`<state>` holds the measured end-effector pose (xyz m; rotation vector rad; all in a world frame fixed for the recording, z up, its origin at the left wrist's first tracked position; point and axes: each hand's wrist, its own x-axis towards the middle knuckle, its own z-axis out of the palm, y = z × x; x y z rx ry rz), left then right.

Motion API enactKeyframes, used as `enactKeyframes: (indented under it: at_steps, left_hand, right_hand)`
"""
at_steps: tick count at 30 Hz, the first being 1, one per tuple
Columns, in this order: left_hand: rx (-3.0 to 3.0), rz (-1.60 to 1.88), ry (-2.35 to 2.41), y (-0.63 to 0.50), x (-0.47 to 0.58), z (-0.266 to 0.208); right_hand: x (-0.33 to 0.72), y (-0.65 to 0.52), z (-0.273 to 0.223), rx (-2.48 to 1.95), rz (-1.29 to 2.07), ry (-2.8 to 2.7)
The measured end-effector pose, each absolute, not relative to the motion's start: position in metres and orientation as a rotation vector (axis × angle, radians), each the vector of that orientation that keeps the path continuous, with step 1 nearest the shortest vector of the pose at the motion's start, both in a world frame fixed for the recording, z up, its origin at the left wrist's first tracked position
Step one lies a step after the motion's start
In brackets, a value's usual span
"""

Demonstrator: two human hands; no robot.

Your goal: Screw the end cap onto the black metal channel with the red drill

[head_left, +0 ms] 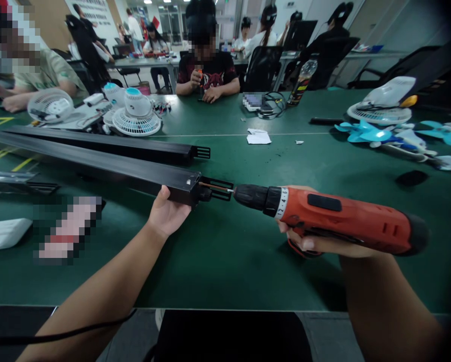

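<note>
My left hand (170, 213) is wrapped round the near end of a long black bar-shaped housing (146, 176), thumb on its side and fingers underneath. A slotted black bracket (220, 187) and a small black cable fitting (205, 194) stick out from its end cap. In my right hand (304, 241) is a red cordless drill (346, 218), gripped by its handle and pointing left. From its black chuck a long thin bit (218, 188) reaches past the bracket to the end cap; whether its tip sits in a screw I cannot tell.
Behind lies a second black housing (135, 146). White fan parts (135, 115) stand at the back left, blue fan blades (368, 133) and more parts at the right. A blurred-out phone-like object (71, 229) and a white piece (5, 234) lie left. A person (206, 65) sits opposite.
</note>
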<state>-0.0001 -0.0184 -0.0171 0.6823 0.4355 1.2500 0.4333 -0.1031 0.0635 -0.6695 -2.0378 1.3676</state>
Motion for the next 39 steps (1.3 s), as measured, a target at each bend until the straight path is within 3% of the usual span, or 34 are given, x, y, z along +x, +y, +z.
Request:
enactKeyframes:
  at_steps: [14, 39]
  left_hand:
    - [0.691, 1.291, 0.489, -0.0193, 0.0015, -0.0172]
    - [0.677, 1.262, 0.509, -0.0189, -0.0025, -0.0185]
  right_hand:
    - [0.4371, -0.1048, 0.0628, -0.836, 1.500, -1.940]
    - [0.4335, -0.1044, 0.0611, -0.761, 1.352, -2.026]
